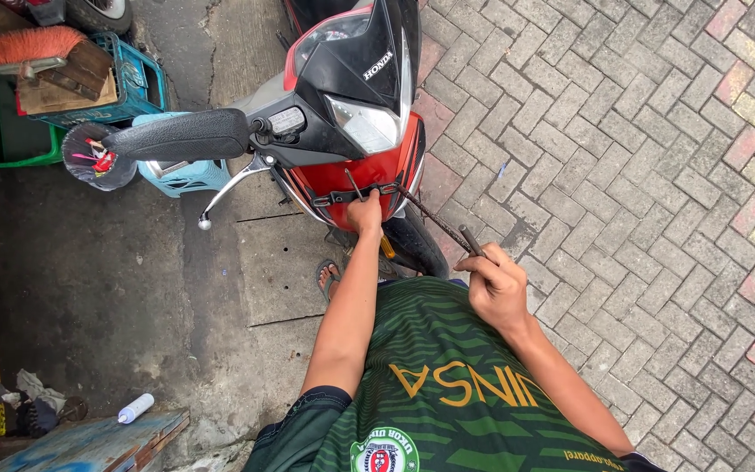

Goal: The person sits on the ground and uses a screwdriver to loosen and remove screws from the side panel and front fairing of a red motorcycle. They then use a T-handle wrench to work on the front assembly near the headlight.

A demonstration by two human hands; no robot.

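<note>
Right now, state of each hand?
Left hand: closed, gripping the black bracket on the motorcycle's red front panel.
Right hand: closed, holding a long thin rod.

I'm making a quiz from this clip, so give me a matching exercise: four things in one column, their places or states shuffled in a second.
1. left hand
2. right hand
3. handlebar grip
4. white bottle

A. lying on the ground near a blue board
B. holding a thin dark rod
C. on the motorcycle's red front panel
D. sticking out, no hand on it

Pairs: 1-C, 2-B, 3-D, 4-A
</note>
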